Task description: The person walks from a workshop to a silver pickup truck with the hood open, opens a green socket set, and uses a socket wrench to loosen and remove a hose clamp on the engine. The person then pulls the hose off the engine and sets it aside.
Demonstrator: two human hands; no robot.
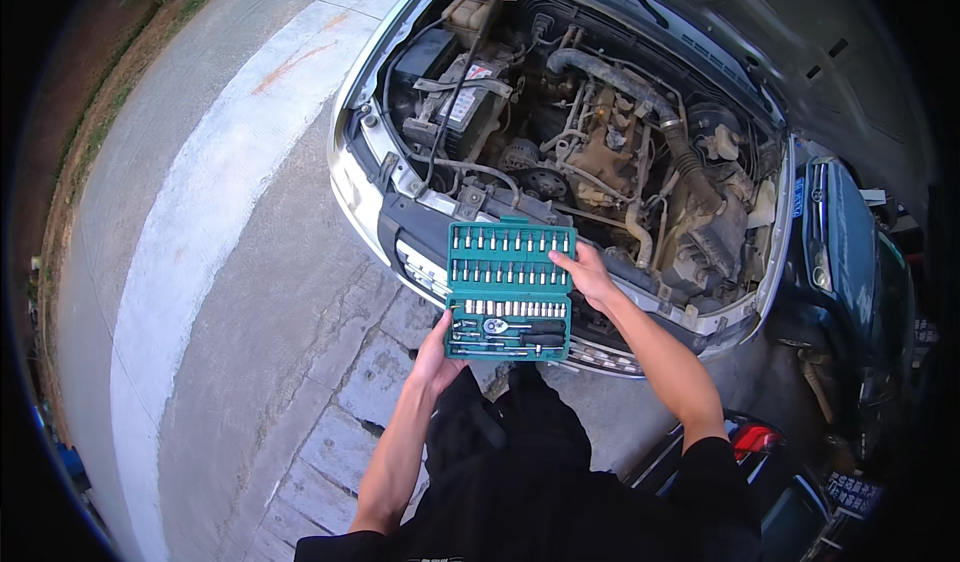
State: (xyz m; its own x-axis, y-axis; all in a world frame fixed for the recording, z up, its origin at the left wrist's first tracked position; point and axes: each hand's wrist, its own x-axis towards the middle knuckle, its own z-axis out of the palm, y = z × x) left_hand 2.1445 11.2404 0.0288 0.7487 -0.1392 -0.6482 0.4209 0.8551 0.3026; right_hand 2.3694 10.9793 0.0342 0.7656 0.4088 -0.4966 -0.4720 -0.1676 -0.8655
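Green socket-set case (505, 256) lies open, held up before the person, near the front of a silver car (352, 194) with its hood raised. From where I stand, the left hand (432, 360) grips the case at its 8 o'clock corner, thumb along the edge; how its fingers sit underneath I can't tell. At 3 o'clock the right hand (595, 280) pinches the rim, thumb on top. Two rows of bits (507, 273) fill the 12 o'clock half; sockets (502, 308) and a ratchet (495, 326) lie toward 6. The dusty engine (606, 157) is at 1 o'clock, another parked car (852, 227) at 3.
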